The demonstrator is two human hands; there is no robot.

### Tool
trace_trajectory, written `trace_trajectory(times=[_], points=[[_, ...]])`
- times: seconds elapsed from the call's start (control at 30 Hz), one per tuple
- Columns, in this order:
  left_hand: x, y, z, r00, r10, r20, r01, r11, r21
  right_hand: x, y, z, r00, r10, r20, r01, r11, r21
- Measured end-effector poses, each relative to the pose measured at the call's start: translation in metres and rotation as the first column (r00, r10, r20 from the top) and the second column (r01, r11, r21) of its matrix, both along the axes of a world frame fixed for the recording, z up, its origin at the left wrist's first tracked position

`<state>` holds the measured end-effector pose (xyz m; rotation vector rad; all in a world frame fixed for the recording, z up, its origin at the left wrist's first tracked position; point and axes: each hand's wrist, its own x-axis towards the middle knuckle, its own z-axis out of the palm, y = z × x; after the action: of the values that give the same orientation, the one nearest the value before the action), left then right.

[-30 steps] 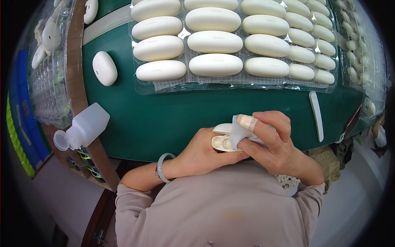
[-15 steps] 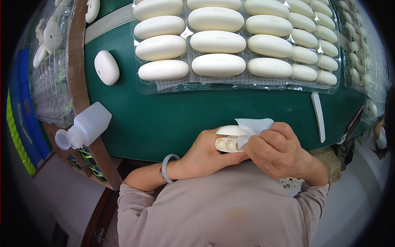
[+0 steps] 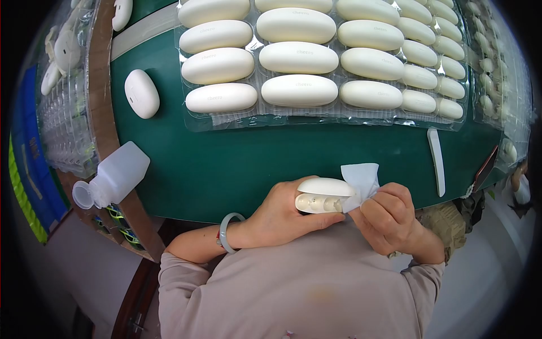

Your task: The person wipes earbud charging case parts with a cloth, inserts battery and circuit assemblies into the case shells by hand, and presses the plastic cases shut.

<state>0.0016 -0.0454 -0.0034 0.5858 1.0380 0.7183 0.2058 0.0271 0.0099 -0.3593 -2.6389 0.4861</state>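
My left hand [image 3: 282,213] is wrapped round an opened white case [image 3: 319,203], its lid tilted up and its hollow inside showing. A white cloth [image 3: 361,179] is pinched in my right hand [image 3: 387,217], and its lower corner touches the right end of the case. Both hands are close together over the table's near edge, in front of my body. Beyond them, rows of closed white cases [image 3: 298,90] lie in a clear plastic tray [image 3: 271,122].
At the left of the green table [image 3: 226,164] lie a single white case [image 3: 141,94] and an open-capped translucent bottle [image 3: 123,172]. A white flat stick [image 3: 436,162] lies at the right. Clear trays [image 3: 70,135] stand beyond the brown divider [image 3: 104,113]. Part of another person shows far right.
My right hand has moved right and drawn the cloth off the inside of the case. More of the case's hollows now show, and the cloth hangs more upright.
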Motion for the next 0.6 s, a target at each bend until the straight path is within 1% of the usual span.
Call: trace_trajectory(times=[0.1, 0.2, 0.23, 0.3, 0.33, 0.43, 0.57, 0.6], points=[[0.001, 0.002, 0.001, 1.000, -0.015, 0.002, 0.015, 0.994, -0.112, 0.003, -0.002, 0.000, 1.000, 0.006, -0.004, -0.006, 0.999, -0.052], [0.001, 0.000, 0.002, 0.999, 0.005, -0.045, -0.006, 1.000, -0.025, 0.008, -0.002, 0.002, 0.998, 0.062, 0.033, -0.058, 0.992, -0.113], [0.000, 0.000, 0.002, 0.999, 0.031, -0.017, -0.032, 0.997, -0.075, 0.012, -0.001, 0.002, 0.995, 0.089, 0.050, -0.081, 0.987, -0.136], [-0.003, 0.002, 0.004, 0.996, 0.084, 0.035, -0.077, 0.981, -0.176, 0.023, -0.007, -0.004, 0.998, 0.025, 0.052, -0.016, 0.984, -0.179], [-0.003, 0.003, 0.004, 0.996, 0.078, 0.034, -0.070, 0.982, -0.177, 0.029, -0.008, -0.006, 0.998, -0.006, 0.056, 0.017, 0.980, -0.200], [-0.004, 0.004, 0.005, 0.998, 0.057, 0.038, -0.049, 0.982, -0.184, 0.037, -0.003, 0.001, 0.964, -0.263, 0.041, 0.264, 0.924, -0.277], [-0.006, 0.004, 0.004, 0.996, 0.056, 0.063, -0.045, 0.985, -0.164, 0.035, -0.002, 0.006, 0.950, -0.311, -0.006, 0.281, 0.868, -0.410], [-0.006, 0.004, 0.005, 0.996, 0.055, 0.070, -0.043, 0.986, -0.160, 0.033, -0.002, 0.006, 0.955, -0.295, -0.023, 0.260, 0.873, -0.413]])
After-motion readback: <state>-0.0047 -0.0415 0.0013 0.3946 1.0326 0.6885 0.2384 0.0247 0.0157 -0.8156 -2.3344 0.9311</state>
